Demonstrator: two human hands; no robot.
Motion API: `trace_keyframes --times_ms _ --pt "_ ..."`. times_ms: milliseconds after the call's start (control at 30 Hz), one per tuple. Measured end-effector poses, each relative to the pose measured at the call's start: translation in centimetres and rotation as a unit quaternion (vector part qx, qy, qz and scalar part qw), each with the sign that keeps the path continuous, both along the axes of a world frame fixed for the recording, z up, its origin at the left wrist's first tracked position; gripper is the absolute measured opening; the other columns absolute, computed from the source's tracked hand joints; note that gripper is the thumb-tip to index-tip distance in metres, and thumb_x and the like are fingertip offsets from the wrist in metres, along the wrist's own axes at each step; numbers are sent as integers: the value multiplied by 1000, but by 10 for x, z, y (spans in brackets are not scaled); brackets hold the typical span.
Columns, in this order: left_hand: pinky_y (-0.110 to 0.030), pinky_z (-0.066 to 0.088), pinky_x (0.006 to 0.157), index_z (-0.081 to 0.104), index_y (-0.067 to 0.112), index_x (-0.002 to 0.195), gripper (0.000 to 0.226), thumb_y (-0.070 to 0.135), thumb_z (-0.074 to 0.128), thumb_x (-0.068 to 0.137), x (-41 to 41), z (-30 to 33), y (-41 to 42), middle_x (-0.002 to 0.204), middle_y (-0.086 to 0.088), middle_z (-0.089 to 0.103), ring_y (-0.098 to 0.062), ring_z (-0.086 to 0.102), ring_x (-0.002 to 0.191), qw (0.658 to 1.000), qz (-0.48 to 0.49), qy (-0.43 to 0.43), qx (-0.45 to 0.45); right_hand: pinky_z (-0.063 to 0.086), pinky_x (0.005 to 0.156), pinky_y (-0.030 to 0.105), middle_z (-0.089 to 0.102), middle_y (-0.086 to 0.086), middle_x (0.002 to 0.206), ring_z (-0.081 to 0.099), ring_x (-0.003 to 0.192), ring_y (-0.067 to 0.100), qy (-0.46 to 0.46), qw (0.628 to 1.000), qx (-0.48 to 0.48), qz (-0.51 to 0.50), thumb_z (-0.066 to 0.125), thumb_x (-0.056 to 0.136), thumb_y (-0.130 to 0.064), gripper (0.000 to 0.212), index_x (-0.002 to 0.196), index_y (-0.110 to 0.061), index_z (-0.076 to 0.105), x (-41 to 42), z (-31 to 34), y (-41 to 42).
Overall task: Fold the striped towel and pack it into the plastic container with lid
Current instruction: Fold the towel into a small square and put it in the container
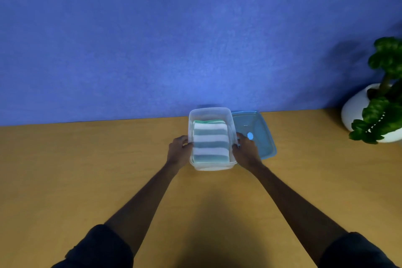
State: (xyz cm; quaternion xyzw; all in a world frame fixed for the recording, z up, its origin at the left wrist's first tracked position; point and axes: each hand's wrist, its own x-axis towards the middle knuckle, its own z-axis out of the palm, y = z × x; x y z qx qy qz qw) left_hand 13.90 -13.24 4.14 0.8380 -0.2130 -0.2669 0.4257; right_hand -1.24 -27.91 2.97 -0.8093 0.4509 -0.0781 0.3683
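Observation:
The folded towel [210,141], striped white and teal-grey, lies inside the clear plastic container [209,112] near the table's far edge. My left hand [179,152] grips the container's left wall, with fingertips curled over the rim. On the other side my right hand [246,152] holds the right wall the same way. The translucent blue lid [258,128] lies flat on the table just right of the container, partly behind my right hand.
A white round pot with a green plant [379,102] stands at the far right of the wooden table [87,169]. A blue wall [174,39] rises directly behind the container and the table's far edge.

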Motion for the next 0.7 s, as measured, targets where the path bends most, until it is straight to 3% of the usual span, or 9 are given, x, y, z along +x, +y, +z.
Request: trace_keyframes --times_ms 67,233,700 --pt "-39 52 89 70 11 109 31 15 54 82 -10 -1 10 112 -7 72 -26 64 105 1000 -5 -10 3 50 91 50 67 18 114 60 108 40 5 1000 -4 6 49 86 -12 42 127 -11 52 -11 -1 8" --pt "-27 44 80 70 12 111 31 9 54 85 -41 -7 42 113 -4 71 -22 64 105 1000 -10 -3 -7 49 93 50 65 16 120 59 110 40 9 1000 -4 20 50 84 -12 44 129 -12 50 -43 -3 37" --pt "-28 45 79 65 10 119 33 12 53 89 -89 -24 96 118 -5 68 -16 60 97 1000 0 -3 0 52 91 51 68 15 117 62 107 37 11 1000 18 12 49 86 -12 51 137 -14 46 -91 -23 92"
